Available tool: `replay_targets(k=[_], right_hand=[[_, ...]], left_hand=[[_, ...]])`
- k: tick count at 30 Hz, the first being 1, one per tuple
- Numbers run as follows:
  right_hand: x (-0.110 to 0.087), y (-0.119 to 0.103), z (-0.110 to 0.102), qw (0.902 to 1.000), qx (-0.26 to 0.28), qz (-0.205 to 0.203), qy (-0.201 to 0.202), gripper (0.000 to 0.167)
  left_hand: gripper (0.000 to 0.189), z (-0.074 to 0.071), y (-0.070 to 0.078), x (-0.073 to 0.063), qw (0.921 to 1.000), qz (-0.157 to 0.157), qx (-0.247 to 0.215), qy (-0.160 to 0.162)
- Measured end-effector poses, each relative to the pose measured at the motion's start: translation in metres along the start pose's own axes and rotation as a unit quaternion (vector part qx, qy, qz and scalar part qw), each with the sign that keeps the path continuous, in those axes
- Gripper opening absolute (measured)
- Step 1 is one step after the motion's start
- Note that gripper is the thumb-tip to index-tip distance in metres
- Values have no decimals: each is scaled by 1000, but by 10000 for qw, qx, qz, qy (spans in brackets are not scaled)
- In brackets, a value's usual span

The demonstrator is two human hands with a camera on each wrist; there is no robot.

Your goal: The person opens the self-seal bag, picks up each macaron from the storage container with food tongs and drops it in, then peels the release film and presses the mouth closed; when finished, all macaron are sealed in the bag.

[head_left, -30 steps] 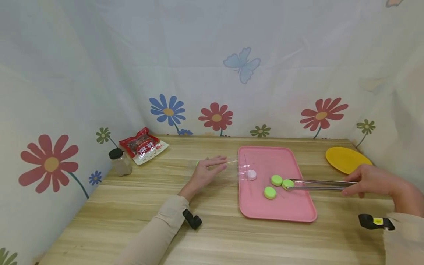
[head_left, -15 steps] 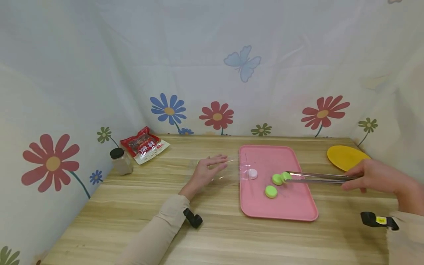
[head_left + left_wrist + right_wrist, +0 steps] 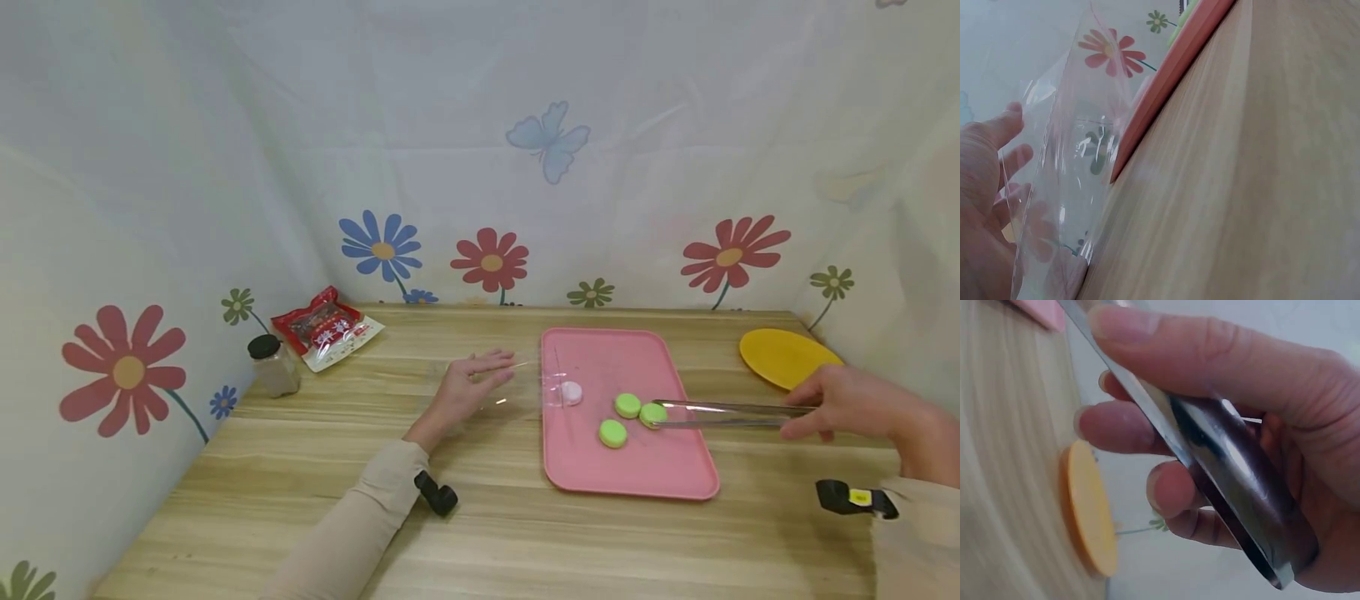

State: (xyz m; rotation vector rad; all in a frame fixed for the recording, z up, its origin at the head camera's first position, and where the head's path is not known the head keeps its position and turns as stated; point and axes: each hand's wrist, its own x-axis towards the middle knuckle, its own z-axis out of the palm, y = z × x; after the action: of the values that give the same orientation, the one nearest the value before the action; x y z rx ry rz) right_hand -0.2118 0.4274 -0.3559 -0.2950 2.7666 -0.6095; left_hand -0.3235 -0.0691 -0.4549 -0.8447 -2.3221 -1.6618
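My left hand (image 3: pixel 465 392) has its fingers extended, thumb apart, at the clear plastic bag (image 3: pixel 1066 144), whose film overlaps several fingers in the left wrist view. The bag reaches over the left rim of the pink tray (image 3: pixel 558 479), overlapping a white macaron (image 3: pixel 572 393). My right hand (image 3: pixel 847 404) holds metal tongs (image 3: pixel 727 412) by the closed end, thumb on one arm and fingers on the other, as the right wrist view shows. The tong tips straddle a green macaron (image 3: pixel 652 415) on the tray. Two more green macarons (image 3: pixel 627 406) lie just left of it.
A yellow plate (image 3: pixel 783 358) is at the back right, beyond my right hand. At the back left stand a jar with a black lid (image 3: pixel 273 367) and a red and white snack packet (image 3: pixel 327 327). A flower-printed curtain (image 3: pixel 450 125) encloses the wooden table (image 3: pixel 480 533).
Half a second ago the tongs were squeezed together on the green macaron, slightly farther back. Now their arms are wider apart and the macaron is back near its earlier spot. My left hand stays put.
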Motion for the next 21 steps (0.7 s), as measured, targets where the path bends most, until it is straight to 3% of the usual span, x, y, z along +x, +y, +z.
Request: replay_targets(k=[6,10,21], right_hand=[[5,36,15,9954,847,-427,-146,48],[11,51,26,9933,935,-675,-41,46],[15,52,28,9933,1042,-498,-19,49]], left_hand=[[27,0,2,-2,9999,-70,-80,-33],[29,-2,0,-2,9998,-134,-27,-130],[30,-1,-1,0,10000,-23,-32,-69]])
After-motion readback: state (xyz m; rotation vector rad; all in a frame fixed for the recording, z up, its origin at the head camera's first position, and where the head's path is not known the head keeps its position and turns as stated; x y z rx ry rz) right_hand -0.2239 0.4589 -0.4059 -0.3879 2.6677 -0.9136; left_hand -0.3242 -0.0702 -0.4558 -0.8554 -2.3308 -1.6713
